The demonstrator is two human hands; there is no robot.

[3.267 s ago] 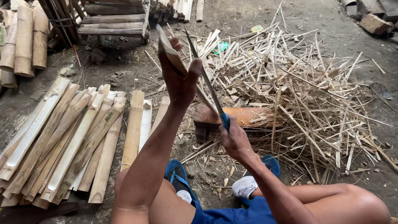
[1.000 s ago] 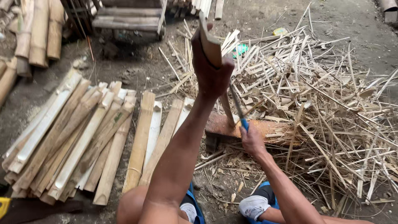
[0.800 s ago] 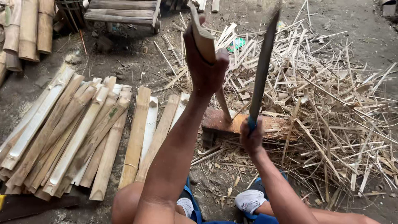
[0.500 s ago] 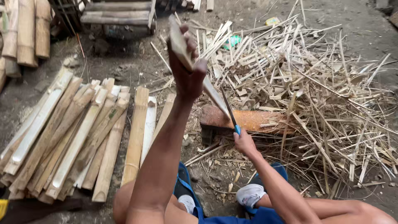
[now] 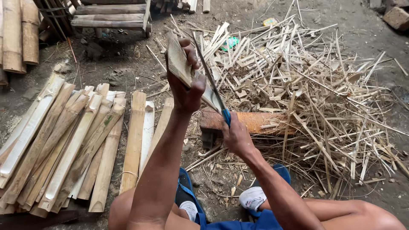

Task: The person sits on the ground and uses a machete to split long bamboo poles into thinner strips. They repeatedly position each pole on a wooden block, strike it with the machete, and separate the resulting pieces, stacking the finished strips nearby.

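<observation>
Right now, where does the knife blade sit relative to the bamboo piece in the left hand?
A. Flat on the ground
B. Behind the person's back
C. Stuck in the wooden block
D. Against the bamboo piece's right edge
D: the knife blade, held by the right hand, lies along the right edge of the bamboo piece that the left hand holds upright.

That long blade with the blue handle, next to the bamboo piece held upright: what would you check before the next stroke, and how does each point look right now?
1. Left hand grips the bamboo slat firmly: ok.
2. Right hand closed on the blade handle: ok.
3. Left fingers away from the edge: not ok, close beside it.
4. Slat's foot rests on the wooden block: cannot tell.
5. Feet in blue sandals behind the block: ok.
</observation>
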